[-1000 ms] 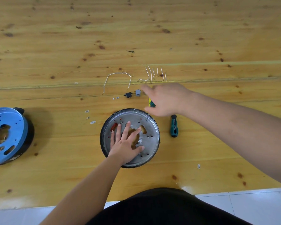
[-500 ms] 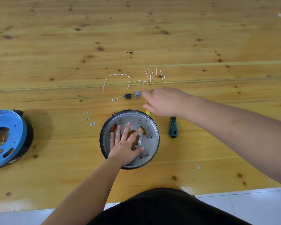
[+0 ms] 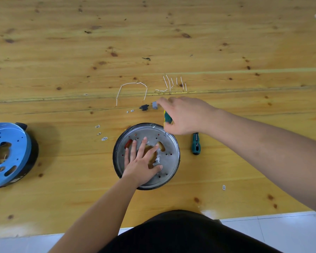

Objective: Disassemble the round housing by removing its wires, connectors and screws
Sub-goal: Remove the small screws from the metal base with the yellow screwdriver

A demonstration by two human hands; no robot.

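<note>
Housing (image 3: pixel 169 152), round, grey metal plate in a black rim, lies on the wooden table (image 3: pixel 62 52) near its front edge. Left hand (image 3: pixel 141 162) lies flat on the plate, fingers straight and spread. Right hand (image 3: pixel 185 115) grips a green-and-yellow screwdriver (image 3: pixel 167 118), shaft tip at the plate's upper right edge. Second green screwdriver (image 3: pixel 196 144) lies just right of the housing. Behind it: white wires (image 3: pixel 133 89), short wire pieces (image 3: pixel 171 84), black connector (image 3: pixel 144 107), grey connector (image 3: pixel 154 105), small screws (image 3: pixel 130 111). Blue-topped round housing (image 3: pixel 7 154) sits well apart at left.
</note>
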